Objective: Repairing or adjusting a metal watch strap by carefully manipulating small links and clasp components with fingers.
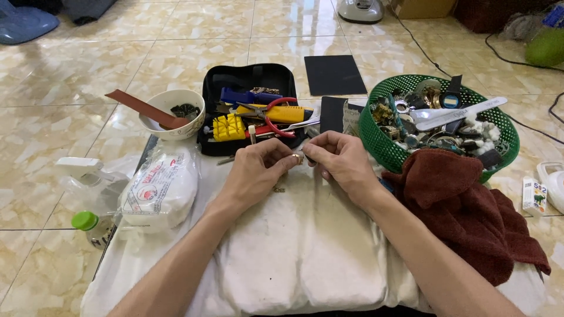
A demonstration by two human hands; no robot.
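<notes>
A small gold piece (298, 158), too tiny to tell what kind of thing it is, sits between the two hands, just above a white cushion (294, 246). The left hand (258, 170) pinches the piece with its fingertips. The right hand (341, 158) is curled tight right beside it, and its fingers meet the piece too; something thin and dark seems to poke out of this hand, but it is too small to be sure. Both hands are closed, not loose. A tiny bit of metal (278, 189) lies on the cushion under the left hand. Just behind the hands is an open black tool case (252, 79) with red-handled pliers (276, 114), a yellow block (228, 127) and a blue tool (249, 95) inside. To the left of the case is a white bowl (173, 114) with a brown flat stick (141, 107) lying across it. Nearer on the left is a white plastic bag (160, 188), and beside it a clear bottle with a green cap (86, 221). On the right is a green basket (388, 141) full of little metal parts. A dark red towel (464, 211) lies in front of the basket, touching it. A black mat (333, 74) lies on the tiled floor (70, 76) behind the case. A small white box (534, 196) stands on the floor far to the right.
</notes>
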